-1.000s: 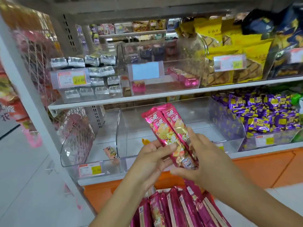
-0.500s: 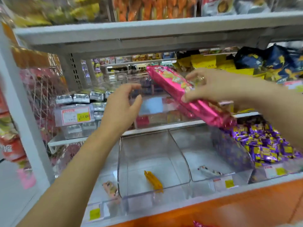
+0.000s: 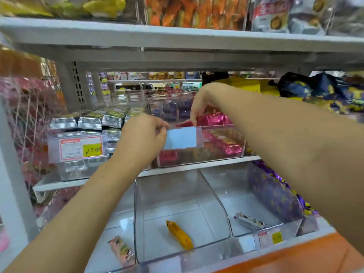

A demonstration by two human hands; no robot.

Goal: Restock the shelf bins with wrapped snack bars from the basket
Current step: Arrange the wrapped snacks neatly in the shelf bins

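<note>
A clear bin [image 3: 199, 161] on the middle shelf holds several pink wrapped snack bars [image 3: 224, 143]. My right hand [image 3: 199, 107] reaches in over the bin's top and its fingertips hold the end of the pink bars [image 3: 213, 119] lying near the back. At the bin's front rim, my left hand [image 3: 144, 135] pinches the edge beside the blue label holder [image 3: 183, 137]. The basket is out of view.
A bin of silver packets [image 3: 88, 123] with a price tag [image 3: 80, 148] stands to the left. Below, a clear bin [image 3: 177, 198] holds one orange sweet [image 3: 179, 234]; purple sweets [image 3: 275, 194] fill the right one. The upper shelf's edge [image 3: 177, 36] hangs close overhead.
My right hand has carried the pink bars from in front of the shelf down into the middle bin. My left hand has moved right and taken hold of the bin's front.
</note>
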